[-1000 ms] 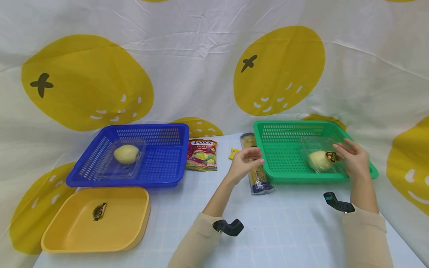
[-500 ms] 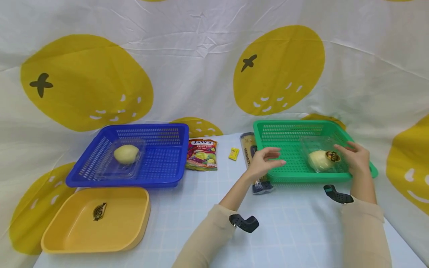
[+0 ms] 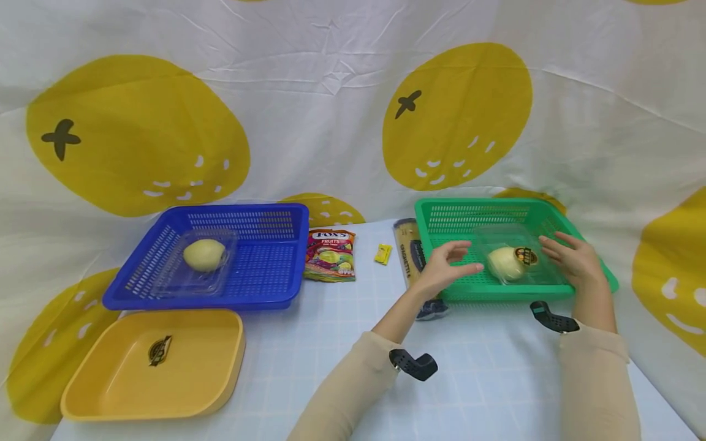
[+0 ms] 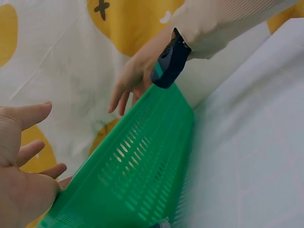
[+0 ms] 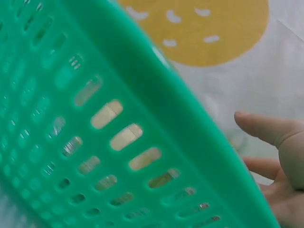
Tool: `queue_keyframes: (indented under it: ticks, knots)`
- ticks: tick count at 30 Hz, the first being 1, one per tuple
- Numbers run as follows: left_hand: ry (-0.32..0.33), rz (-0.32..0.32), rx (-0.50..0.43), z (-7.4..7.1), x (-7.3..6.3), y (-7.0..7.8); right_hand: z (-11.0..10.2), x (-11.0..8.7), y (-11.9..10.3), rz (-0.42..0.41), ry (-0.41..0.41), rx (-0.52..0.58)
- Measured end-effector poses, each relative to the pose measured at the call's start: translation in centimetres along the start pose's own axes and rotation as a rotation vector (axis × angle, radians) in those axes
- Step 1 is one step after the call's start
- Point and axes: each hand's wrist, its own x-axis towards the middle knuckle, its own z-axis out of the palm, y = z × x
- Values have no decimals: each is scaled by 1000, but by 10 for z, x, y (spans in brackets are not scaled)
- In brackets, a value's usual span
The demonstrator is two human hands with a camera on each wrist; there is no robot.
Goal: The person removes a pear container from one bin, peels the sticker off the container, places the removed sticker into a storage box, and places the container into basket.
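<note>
Two bare hands flank a clear box (image 3: 543, 272), which lies in the near right part of a green basket (image 3: 507, 294); a pale fruit (image 3: 503, 264) shows through the plastic, a dark label (image 3: 526, 256) beside it. The left hand (image 3: 439, 271) reaches in over the basket's left side, thumb and fingers spread with nothing between them; the right hand (image 3: 580, 262) extends its fingers toward the box's right end. The hands are well apart; whether any fingertip touches the plastic cannot be told, the basket wall hiding the box's edges in both wrist views. A sound hold probably calls for fingers set low on opposite ends, with light, even pressure, since thin plastic is likely to flex. Keeping the box level should limit rolling of the fruit. The left forearm would best stay clear of the spaghetti pack (image 3: 409, 252), which lies just beside the basket.
</note>
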Motion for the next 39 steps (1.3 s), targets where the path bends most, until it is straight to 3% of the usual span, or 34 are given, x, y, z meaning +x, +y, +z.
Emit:
queue_keyframes:
  ticks: [5,7,9,13,18,31,39]
  knots:
    - [58,-54,43,13,8,0,8,1,0,-50,-107,115]
    - [86,-80,66,19,12,0,11,2,1,-68,-129,104]
    - [103,-105,92,23,15,2,14,3,2,-83,-132,62]
    - [104,-149,111,27,21,3,21,7,5,-80,-124,-140]
    - [87,-194,107,27,27,2,25,10,8,-74,-178,-331]
    - [11,-267,165,27,30,3,24,15,10,-99,-275,-442]
    - [175,-245,134,31,34,3,20,12,8,-123,-297,-352]
